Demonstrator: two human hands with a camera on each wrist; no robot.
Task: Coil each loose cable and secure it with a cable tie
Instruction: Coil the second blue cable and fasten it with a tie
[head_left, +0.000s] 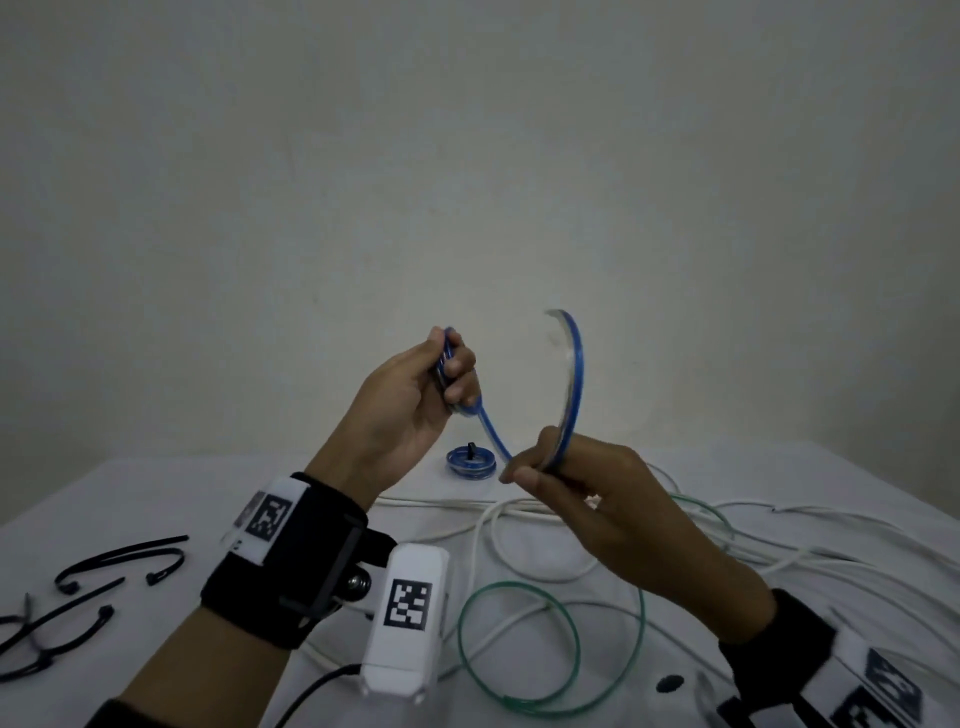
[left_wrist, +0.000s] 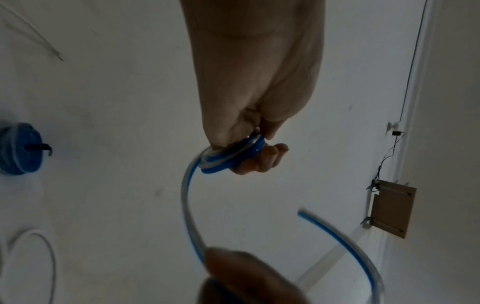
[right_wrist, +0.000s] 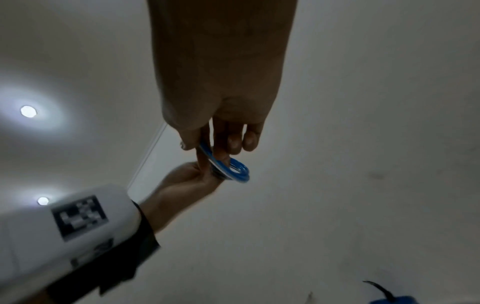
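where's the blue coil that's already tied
In the head view, the tied blue coil lies on the table at centre, far side, below the left hand and beyond the white cables.

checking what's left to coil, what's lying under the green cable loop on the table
Under the green cable loop the white cables cross the white table. The right hand and forearm cover the loop's far right part, so what lies beneath there is hidden.

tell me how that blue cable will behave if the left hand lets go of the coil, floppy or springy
Probably springy: the free end of the blue cable stands up in a smooth arc rather than drooping. The coil pinched in the left hand would likely spring open. The finished blue coil needed a tie, which suggests the same.
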